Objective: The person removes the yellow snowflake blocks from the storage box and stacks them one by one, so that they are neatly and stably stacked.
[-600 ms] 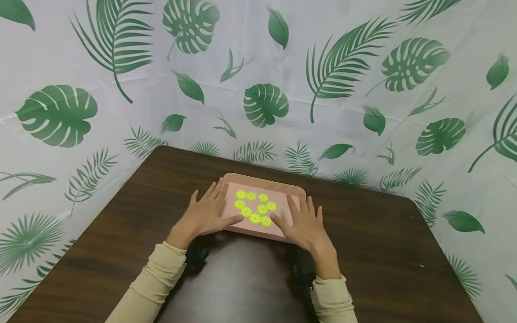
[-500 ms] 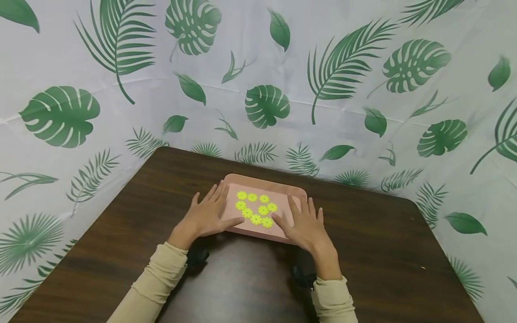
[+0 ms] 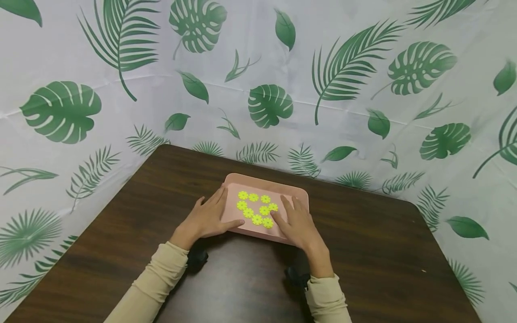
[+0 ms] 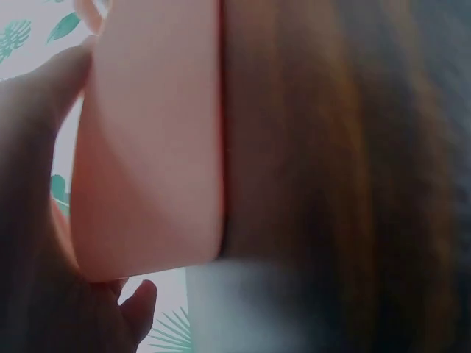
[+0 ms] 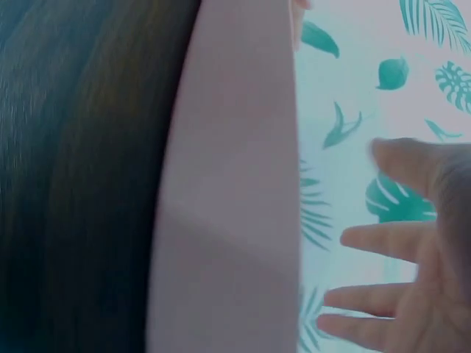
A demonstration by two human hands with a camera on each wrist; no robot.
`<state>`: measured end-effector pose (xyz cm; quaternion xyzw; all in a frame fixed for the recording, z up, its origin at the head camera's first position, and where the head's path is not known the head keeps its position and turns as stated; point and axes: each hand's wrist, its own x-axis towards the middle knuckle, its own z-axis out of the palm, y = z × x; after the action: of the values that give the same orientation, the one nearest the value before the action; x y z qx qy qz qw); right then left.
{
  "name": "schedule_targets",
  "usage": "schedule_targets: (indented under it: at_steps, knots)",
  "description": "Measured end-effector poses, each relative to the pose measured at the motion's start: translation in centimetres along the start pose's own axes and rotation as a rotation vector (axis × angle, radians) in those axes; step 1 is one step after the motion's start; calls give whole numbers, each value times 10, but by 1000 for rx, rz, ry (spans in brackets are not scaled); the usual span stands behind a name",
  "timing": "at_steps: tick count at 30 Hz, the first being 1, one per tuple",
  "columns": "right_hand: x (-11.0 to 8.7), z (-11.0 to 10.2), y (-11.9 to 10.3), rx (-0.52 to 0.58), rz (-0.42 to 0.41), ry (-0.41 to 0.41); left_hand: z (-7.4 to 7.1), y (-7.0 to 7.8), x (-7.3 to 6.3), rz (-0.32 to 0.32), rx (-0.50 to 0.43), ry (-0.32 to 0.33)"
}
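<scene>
A shallow pink tray point(image 3: 266, 181) lies on the dark wooden table, with several yellow-green flower-shaped pieces point(image 3: 257, 220) on its floor, loosely in a ring. My left hand point(image 3: 208, 217) rests at the tray's left side, fingers straight along the edge and thumb over the front rim. In the left wrist view that hand is close against the tray's outer wall point(image 4: 154, 147). Over the tray's right part my right hand point(image 3: 296, 226) is spread, thumb near the right-hand flowers, holding nothing. The right wrist view shows its straight fingers point(image 5: 368, 298) above the tray wall point(image 5: 228, 184).
The brown wood-grain table point(image 3: 383, 251) extends around the tray on all sides. Behind it hangs a white cloth point(image 3: 242, 36) printed with green leaves. Dark wrist-worn devices sit under both wrists, the left one point(image 3: 197, 260) just in front of the tray.
My right hand has shifted left and inward from the tray's right edge, its thumb now nearer the flowers. The left hand stays at the left side. The head view has moved slightly.
</scene>
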<state>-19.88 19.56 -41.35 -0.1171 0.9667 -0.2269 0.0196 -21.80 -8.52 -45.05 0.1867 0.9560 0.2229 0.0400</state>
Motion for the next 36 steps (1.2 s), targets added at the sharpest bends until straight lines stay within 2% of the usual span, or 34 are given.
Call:
schedule_targets:
  at_steps: [3, 6, 10, 15, 36]
  knots:
    - [5, 8, 0, 39, -62, 88, 1, -1, 0, 6, -3, -9]
    - [8, 15, 0, 94, -53, 118, 1, -2, 0, 13, -17, -25]
    - [11, 23, -1, 136, 33, 46, 2, -3, 1, 19, -44, -36]
    - [12, 31, -1, 148, 85, -24, 6, -6, 1, 19, -52, -48]
    - [24, 30, 4, 169, 33, -18, 1, -5, 4, 18, -81, -30]
